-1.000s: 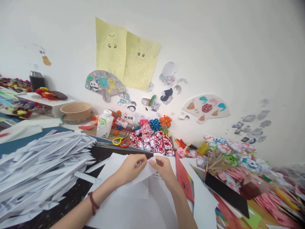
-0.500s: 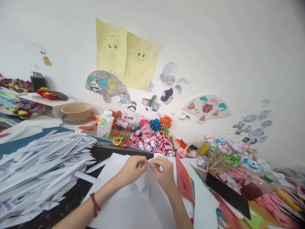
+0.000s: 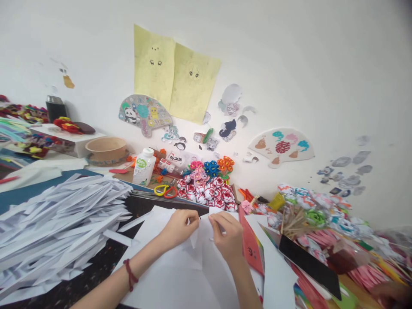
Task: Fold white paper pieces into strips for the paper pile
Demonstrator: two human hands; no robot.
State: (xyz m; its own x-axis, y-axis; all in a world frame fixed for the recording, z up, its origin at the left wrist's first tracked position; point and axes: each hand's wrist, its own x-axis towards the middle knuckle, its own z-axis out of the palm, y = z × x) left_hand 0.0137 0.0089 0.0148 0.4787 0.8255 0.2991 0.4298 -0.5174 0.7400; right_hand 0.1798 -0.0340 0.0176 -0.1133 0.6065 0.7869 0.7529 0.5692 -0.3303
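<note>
My left hand [image 3: 181, 228] is closed in a pinch over the white sheets, and a small folded piece of white paper [image 3: 194, 238] hangs from its fingertips. Just to the right, my right hand [image 3: 227, 235] has its thumb and fingers drawn together at the fingertips; whatever they hold is too small to make out. A narrow gap separates the two hands. Beneath both lie large sheets of white paper [image 3: 167, 281] on the dark tabletop.
Left of the sheets is a big heap of folded paper strips [image 3: 64, 236]. Scissors [image 3: 165, 190], a white bottle [image 3: 144, 167] and red-white paper flowers [image 3: 209, 193] stand behind. A red folder [image 3: 251, 244] and black phone-like slab [image 3: 309, 266] lie right. Another blurred hand [image 3: 392, 294] shows lower right.
My hands, which were almost touching at the fingertips, have come apart, the right one moving slightly right. A blurred hand has appeared at the lower right edge.
</note>
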